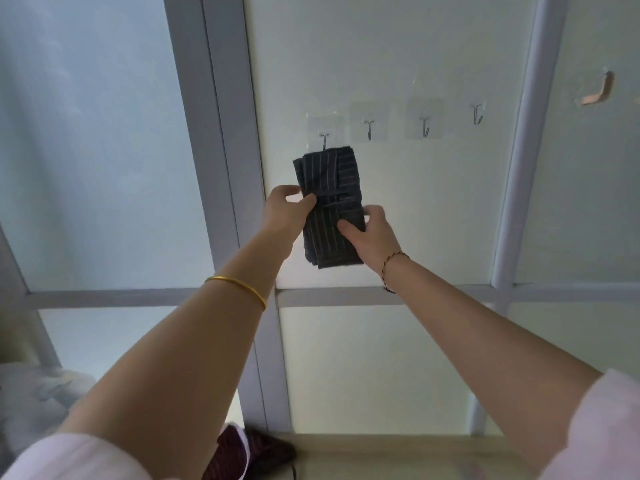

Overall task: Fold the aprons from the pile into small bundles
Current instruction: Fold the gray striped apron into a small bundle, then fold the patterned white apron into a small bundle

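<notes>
A dark navy pinstriped apron, folded into a narrow bundle and tied round its middle with its own strap, is held up against a frosted glass partition. Its top edge sits right at the leftmost wall hook. My left hand pinches the bundle's left side at the strap. My right hand grips its lower right edge, thumb on the front. A dark red striped apron lies crumpled at the bottom of the view.
Three more adhesive hooks run to the right of the first along the glass. Grey frame bars divide the panels. A pale wooden ledge runs along the bottom.
</notes>
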Action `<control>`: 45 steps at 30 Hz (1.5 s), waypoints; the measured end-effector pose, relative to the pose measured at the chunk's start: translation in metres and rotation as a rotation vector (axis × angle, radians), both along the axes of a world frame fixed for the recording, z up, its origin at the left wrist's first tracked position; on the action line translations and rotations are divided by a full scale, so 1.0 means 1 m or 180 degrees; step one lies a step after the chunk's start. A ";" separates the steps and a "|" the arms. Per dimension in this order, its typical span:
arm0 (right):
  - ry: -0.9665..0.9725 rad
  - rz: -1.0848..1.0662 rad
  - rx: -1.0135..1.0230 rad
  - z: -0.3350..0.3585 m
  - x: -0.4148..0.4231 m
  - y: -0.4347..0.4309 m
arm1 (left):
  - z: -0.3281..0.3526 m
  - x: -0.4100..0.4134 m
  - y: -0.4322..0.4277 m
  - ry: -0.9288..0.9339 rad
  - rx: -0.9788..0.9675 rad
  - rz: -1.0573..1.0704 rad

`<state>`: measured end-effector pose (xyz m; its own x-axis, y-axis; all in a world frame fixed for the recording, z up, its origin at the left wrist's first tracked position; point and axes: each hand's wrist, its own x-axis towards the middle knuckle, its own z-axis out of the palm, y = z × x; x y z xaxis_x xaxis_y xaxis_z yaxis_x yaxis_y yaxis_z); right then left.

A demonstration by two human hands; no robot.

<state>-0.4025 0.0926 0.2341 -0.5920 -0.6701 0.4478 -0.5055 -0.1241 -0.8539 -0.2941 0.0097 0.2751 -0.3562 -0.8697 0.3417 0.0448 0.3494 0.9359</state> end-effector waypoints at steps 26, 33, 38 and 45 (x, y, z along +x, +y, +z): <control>-0.1343 0.1199 0.2826 -0.325 0.238 -0.020 | -0.349 0.269 -0.041 -0.4920 -0.0103 0.0188; -0.1341 0.1391 0.2924 -0.322 0.242 -0.031 | -0.355 0.267 -0.056 -0.5227 -0.0038 0.0391; -0.1360 0.1493 0.2907 -0.319 0.242 -0.034 | -0.348 0.281 -0.061 -0.5773 -0.0984 0.1332; -0.1495 0.1656 0.2796 -0.310 0.259 -0.037 | -0.321 0.304 -0.067 -0.5809 -0.1099 0.1993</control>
<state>-0.1433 0.0553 -0.0758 -0.1341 -0.8583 -0.4953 -0.1724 0.5124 -0.8412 0.0101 -0.0573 -0.0457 -0.1405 -0.9804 0.1378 -0.9182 0.0770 -0.3886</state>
